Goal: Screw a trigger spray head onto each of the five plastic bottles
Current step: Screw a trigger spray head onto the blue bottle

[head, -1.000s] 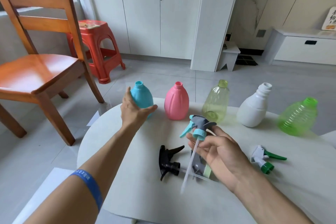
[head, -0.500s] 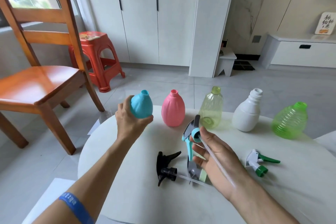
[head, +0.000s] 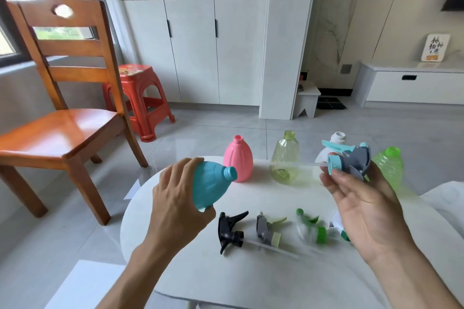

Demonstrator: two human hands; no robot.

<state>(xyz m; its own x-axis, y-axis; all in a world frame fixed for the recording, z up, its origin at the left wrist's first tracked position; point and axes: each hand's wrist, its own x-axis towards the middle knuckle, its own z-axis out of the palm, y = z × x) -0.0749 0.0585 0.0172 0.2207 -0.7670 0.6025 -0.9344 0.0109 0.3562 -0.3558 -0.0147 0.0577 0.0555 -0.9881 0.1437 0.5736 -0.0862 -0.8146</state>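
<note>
**Blue bottle and spray head held above the desk**

A wooden chair (head: 62, 118) stands on the floor off the desk's left edge, with a red plastic stool (head: 140, 98) behind it and white cupboards (head: 195, 50) along the far wall.

The round white desk (head: 251, 278) carries the rest. Along its far edge stand a pink bottle (head: 238, 159), a clear yellow bottle (head: 285, 159), a white bottle (head: 337, 138) and, toward the far right edge, a clear green bottle (head: 388, 168). The raised spray head and the right hand block most of the white bottle and part of the green one.

The left hand (head: 175, 208) grips the blue bottle (head: 213, 183) above the desk's left side, tilted so its open neck points right. The right hand (head: 361, 203) pinches a blue and grey spray head (head: 349, 158) with its fingertips above the far right part; its thin tube runs left in front of the yellow bottle, well apart from the blue bottle's neck.

Near the desk's middle lie a black spray head (head: 229, 229), a grey one (head: 266, 229) with a pale green collar, and a blurred green one (head: 311, 229). The right palm hides another, of which only a white and green part shows.
</note>
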